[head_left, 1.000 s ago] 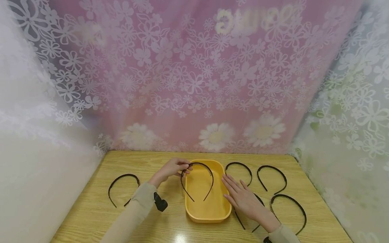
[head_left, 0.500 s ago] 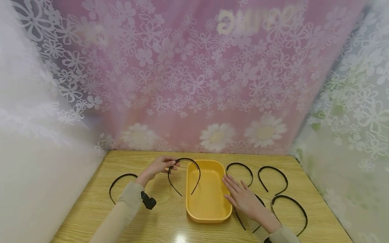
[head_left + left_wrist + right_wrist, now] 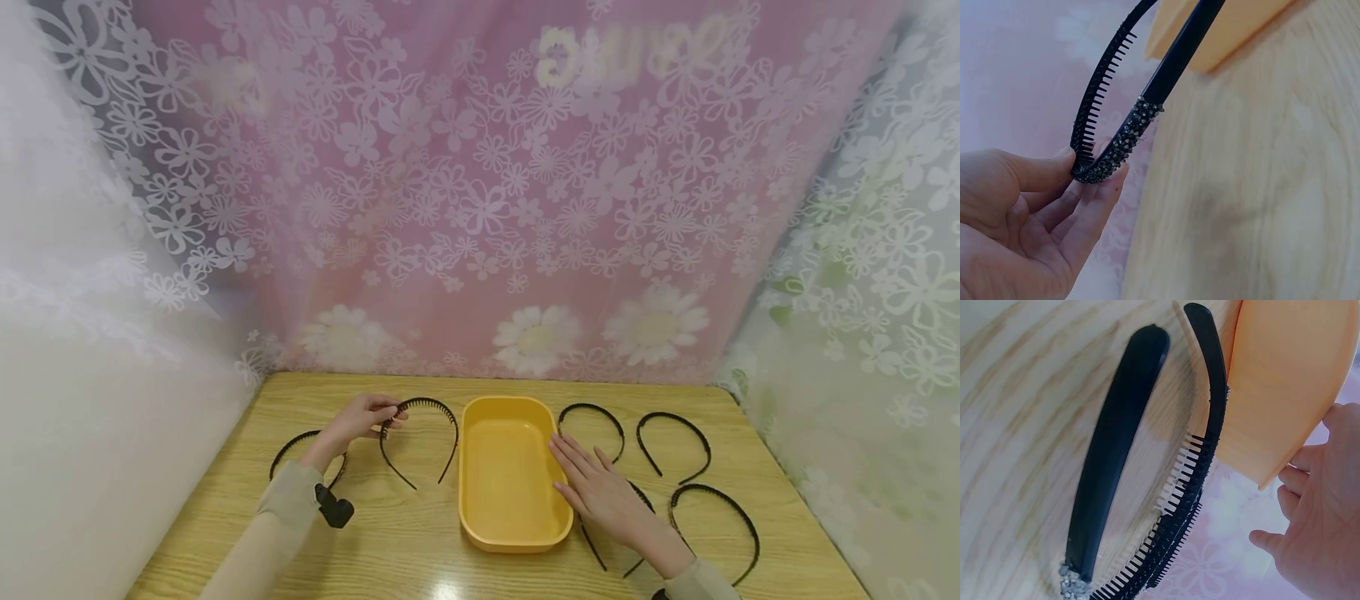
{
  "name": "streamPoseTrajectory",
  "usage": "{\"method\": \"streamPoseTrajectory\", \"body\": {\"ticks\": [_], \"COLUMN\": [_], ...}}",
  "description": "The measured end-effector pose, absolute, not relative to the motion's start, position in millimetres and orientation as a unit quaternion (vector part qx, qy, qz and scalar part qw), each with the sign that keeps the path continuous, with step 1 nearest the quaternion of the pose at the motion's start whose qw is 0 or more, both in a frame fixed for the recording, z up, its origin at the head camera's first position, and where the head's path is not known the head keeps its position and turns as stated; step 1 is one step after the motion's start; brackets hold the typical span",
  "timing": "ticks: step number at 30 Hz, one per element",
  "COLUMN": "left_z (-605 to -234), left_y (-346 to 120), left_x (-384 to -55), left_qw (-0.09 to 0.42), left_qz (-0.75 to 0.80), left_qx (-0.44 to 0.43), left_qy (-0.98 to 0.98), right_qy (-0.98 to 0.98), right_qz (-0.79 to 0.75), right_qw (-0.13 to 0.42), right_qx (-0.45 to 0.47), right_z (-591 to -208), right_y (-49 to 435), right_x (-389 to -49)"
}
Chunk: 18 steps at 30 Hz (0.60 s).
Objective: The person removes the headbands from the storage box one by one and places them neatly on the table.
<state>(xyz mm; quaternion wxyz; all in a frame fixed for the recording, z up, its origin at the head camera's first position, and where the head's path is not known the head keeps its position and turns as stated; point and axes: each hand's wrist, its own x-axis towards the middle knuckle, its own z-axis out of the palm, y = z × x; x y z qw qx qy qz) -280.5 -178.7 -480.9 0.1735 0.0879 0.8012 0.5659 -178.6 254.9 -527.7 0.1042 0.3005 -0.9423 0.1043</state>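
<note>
My left hand (image 3: 362,421) pinches a black toothed headband (image 3: 427,402) between thumb and fingers, left of the yellow tub (image 3: 517,546). In the left wrist view this headband (image 3: 1124,144) shows dark sparkling stones along its band, and its teeth face inward. With fingers straight, my right hand (image 3: 600,496) rests against the tub's right rim. A headband (image 3: 591,546) lies on the table partly under my right hand. Another headband (image 3: 281,458) lies at the left, partly hidden by my left wrist.
More headbands lie on the wooden table (image 3: 405,550) at the right: one headband (image 3: 621,433) beside the tub, one headband (image 3: 705,442) farther right, and one headband (image 3: 742,512) nearer the front. A flowered curtain (image 3: 480,250) hangs behind the table.
My left hand has moved left with the headband, from over the tub to beside it. My right hand has stayed at the tub's rim.
</note>
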Motion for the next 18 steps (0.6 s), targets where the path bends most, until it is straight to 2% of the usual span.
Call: {"method": "streamPoseTrajectory", "body": {"ticks": [5, 12, 18], "left_z": [-487.7, -505.8, -519.2], "left_y": [-186.3, -192.9, -195.0], "left_x": [-275.6, -276.1, -279.1], "left_qw": [0.169, 0.157, 0.153], "left_qz": [0.561, 0.553, 0.534], "left_qx": [0.064, 0.039, 0.031], "left_qy": [0.808, 0.818, 0.831], "right_qy": [-0.941, -0.949, -0.951], "right_qz": [0.108, 0.110, 0.102], "right_qw": [0.108, 0.065, 0.064], "right_qx": [0.301, 0.287, 0.285], "right_z": [-526.3, -521.6, -524.5], "right_y": [254.4, 253.9, 254.8], "right_x": [-178.3, -177.5, -178.8]}}
